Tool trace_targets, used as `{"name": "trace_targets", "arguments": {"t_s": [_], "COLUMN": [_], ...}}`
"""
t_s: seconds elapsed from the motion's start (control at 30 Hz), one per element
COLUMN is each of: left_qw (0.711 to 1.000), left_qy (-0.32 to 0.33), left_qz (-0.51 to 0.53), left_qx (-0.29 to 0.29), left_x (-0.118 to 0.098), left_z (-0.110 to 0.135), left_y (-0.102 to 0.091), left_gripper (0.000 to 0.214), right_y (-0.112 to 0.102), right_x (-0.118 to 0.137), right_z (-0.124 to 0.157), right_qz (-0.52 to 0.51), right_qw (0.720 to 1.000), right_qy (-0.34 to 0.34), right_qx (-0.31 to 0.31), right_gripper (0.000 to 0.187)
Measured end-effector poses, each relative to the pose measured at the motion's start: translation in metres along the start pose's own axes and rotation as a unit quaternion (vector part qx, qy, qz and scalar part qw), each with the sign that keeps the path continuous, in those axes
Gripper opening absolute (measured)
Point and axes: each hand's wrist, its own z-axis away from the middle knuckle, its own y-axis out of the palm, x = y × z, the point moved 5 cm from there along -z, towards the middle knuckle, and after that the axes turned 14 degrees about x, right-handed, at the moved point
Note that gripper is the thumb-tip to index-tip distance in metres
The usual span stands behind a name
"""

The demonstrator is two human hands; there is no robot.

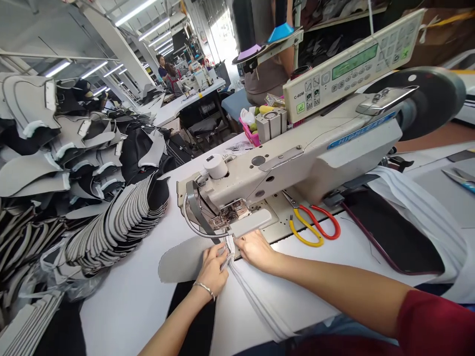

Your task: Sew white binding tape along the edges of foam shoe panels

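My left hand [214, 272], with a bracelet at the wrist, has its bent fingers pressed on the edge of a grey fabric piece [181, 262] beside the needle area. On the other side of the seam, my right hand [257, 251] is closed at a white tape [254, 301] that looks like zipper tape. The tape runs from under the sewing machine [256, 178] down toward my lap. My right fingertips are partly hidden beneath the machine's pale guard [252, 223]. A black part of the fabric lies under my left wrist.
Scissors [315, 225] with red and yellow handles lie right of the needle area, near a dark phone-shaped panel [393, 232]. More white tape [408, 202] drapes at the right. Stacked grey pieces [118, 227] crowd the left. A control panel [352, 69] tops the machine; people sit behind.
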Motion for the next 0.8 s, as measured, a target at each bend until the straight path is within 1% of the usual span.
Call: {"name": "trace_targets", "arguments": {"t_s": [0.07, 0.17, 0.33, 0.43, 0.53, 0.67, 0.8], "left_qw": [1.000, 0.999, 0.993, 0.984, 0.977, 0.971, 0.966], "left_qy": [-0.003, -0.010, -0.020, -0.007, 0.022, 0.028, 0.019], "left_qz": [0.016, 0.044, 0.119, 0.171, 0.199, 0.221, 0.239], "left_qx": [-0.005, -0.011, -0.021, -0.054, -0.078, -0.086, -0.096], "left_x": [0.002, 0.005, 0.006, 0.002, -0.006, -0.012, -0.014], "left_z": [-0.001, -0.002, -0.008, -0.016, -0.026, -0.034, -0.032], "left_y": [0.001, 0.001, 0.001, -0.001, -0.003, -0.004, -0.003], "left_gripper": [0.056, 0.050, 0.034, 0.026, 0.024, 0.022, 0.023], "right_y": [0.001, 0.003, 0.000, -0.003, -0.002, 0.001, -0.001], "right_x": [0.001, 0.006, 0.012, 0.006, -0.005, -0.016, -0.017], "right_z": [-0.002, -0.006, -0.009, -0.010, -0.012, -0.013, -0.012], "right_qz": [-0.016, -0.013, 0.015, 0.020, 0.026, 0.017, 0.008], "right_qw": [1.000, 0.999, 0.999, 0.999, 0.999, 0.999, 0.999], "right_qy": [-0.017, -0.038, -0.041, -0.033, -0.029, -0.029, -0.024], "right_qx": [0.006, 0.017, 0.032, 0.032, 0.027, 0.025, 0.037], "right_gripper": [0.025, 0.028, 0.030, 0.029, 0.024, 0.022, 0.018]}}
